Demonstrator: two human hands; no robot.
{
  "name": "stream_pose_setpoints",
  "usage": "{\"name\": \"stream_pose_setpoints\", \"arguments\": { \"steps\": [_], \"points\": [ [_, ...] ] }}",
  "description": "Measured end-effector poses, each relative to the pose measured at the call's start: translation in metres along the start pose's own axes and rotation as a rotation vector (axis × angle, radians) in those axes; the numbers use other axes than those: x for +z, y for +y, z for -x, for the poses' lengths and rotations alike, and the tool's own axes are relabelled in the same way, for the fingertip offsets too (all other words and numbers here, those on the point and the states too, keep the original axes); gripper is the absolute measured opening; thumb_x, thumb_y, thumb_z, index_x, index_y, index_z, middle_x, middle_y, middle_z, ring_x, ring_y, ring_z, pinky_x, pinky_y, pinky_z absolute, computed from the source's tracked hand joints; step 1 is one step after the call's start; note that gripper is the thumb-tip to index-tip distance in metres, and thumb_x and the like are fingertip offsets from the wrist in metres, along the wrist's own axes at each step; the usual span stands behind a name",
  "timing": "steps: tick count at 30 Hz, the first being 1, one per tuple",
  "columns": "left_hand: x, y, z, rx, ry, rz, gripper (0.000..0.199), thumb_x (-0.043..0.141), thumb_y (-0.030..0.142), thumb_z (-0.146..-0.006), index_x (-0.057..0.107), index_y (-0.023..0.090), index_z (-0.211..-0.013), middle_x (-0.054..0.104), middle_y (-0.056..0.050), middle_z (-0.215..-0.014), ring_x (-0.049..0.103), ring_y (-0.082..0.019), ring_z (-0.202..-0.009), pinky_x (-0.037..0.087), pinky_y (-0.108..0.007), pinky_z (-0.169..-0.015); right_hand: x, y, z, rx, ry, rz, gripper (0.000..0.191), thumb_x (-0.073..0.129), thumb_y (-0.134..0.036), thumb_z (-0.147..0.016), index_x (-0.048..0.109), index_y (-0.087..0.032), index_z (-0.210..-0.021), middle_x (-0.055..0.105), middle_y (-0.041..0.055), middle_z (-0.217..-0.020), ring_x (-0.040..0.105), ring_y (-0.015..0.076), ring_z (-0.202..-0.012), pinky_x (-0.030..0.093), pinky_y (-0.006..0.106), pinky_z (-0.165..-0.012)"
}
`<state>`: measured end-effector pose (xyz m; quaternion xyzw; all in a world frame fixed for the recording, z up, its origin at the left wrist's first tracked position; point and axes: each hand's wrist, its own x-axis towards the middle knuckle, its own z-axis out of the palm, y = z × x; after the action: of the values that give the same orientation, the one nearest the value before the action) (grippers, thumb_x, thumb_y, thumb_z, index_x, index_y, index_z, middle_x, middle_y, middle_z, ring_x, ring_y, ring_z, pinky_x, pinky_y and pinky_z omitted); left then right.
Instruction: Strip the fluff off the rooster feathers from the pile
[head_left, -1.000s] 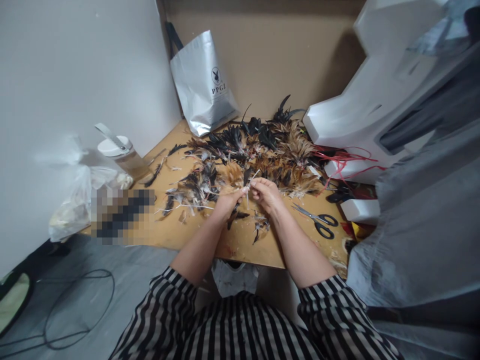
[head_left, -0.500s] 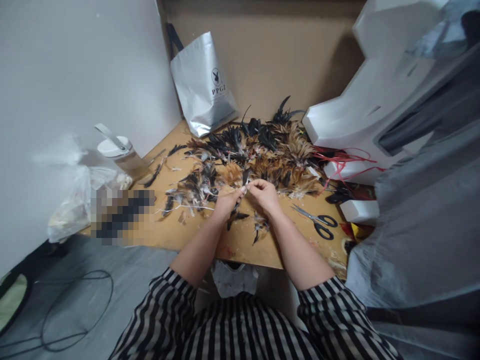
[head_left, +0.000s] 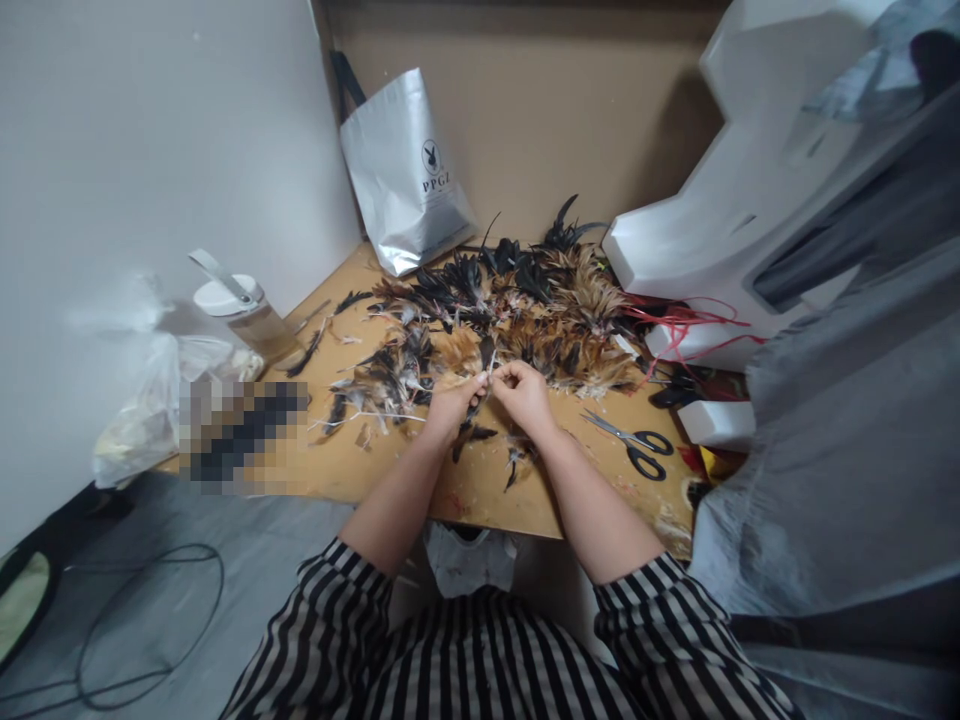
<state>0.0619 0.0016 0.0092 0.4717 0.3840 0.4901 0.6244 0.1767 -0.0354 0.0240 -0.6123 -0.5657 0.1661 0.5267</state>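
Note:
My left hand (head_left: 452, 405) is closed, thumb against the fingers, on a dark feather (head_left: 487, 350) whose tip rises past the fingertips. Dark plumage also shows just under that thumb. Beside it, my right hand (head_left: 527, 398) is pinched, its fingertips almost touching the left ones near a thin pale strand; what lies in the pinch is too small to make out. A white string (head_left: 390, 415) lies on the table to the left of my left hand. Brown feathers (head_left: 600, 368) and black feathers (head_left: 465, 275) are heaped behind both hands.
Scissors (head_left: 637, 443) with black handles lie open on the wooden table (head_left: 510, 495), right of my forearm. A silver bag (head_left: 409, 180) leans at the back. On the left stand a lidded bottle (head_left: 251, 315) and a plastic bag (head_left: 142, 420). Red cords (head_left: 686, 325) trail at right.
My right hand has shifted slightly left and closer to my left hand, its fingers more curled. The left hand keeps its hold.

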Motion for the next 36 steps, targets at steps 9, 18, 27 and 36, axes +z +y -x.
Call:
{"name": "stream_pose_setpoints", "arguments": {
  "steps": [9, 18, 27, 36],
  "points": [
    [-0.0026, 0.0013, -0.0015, 0.039, 0.037, -0.088, 0.027, 0.066, 0.038, -0.06, 0.059, 0.013, -0.054, 0.054, 0.0, -0.048, 0.041, -0.006, -0.041, 0.029, -0.019, -0.042, -0.0001, -0.0027, -0.0005, 0.086, -0.044, -0.157, 0.015, 0.056, -0.031, -0.065, 0.061, -0.017, -0.062, 0.055, -0.0001, -0.059, 0.042, 0.0101, -0.052, 0.033, 0.023, -0.052],
    [-0.0032, 0.0009, -0.0006, 0.063, 0.012, -0.164, 0.03, 0.064, 0.041, -0.061, 0.056, 0.013, -0.05, 0.051, 0.0, -0.045, 0.04, -0.006, -0.041, 0.027, -0.02, -0.042, -0.0023, -0.0072, -0.0033, 0.351, -0.054, -0.54, 0.023, 0.066, -0.037, -0.058, 0.06, -0.016, -0.067, 0.057, -0.0019, -0.057, 0.045, 0.0081, -0.049, 0.035, 0.021, -0.049],
    [-0.0004, 0.0072, 0.0034, 0.093, -0.017, -0.116, 0.028, 0.063, 0.038, -0.063, 0.058, 0.013, -0.053, 0.049, 0.001, -0.044, 0.039, -0.006, -0.04, 0.026, -0.02, -0.042, -0.0031, -0.0092, -0.0035, 0.408, -0.057, -0.578, 0.02, 0.066, -0.034, -0.056, 0.06, -0.015, -0.061, 0.049, -0.0044, -0.044, 0.037, 0.0053, -0.038, 0.029, 0.02, -0.04],
    [0.0007, 0.0066, 0.0034, 0.103, 0.003, -0.104, 0.027, 0.064, 0.037, -0.063, 0.057, 0.013, -0.054, 0.051, 0.001, -0.046, 0.041, -0.006, -0.041, 0.028, -0.02, -0.042, -0.0027, -0.0093, -0.0039, 0.42, -0.079, -0.65, 0.026, 0.067, -0.037, -0.056, 0.06, -0.016, -0.069, 0.051, -0.0042, -0.047, 0.039, 0.0058, -0.04, 0.029, 0.019, -0.04]
  ]
}}
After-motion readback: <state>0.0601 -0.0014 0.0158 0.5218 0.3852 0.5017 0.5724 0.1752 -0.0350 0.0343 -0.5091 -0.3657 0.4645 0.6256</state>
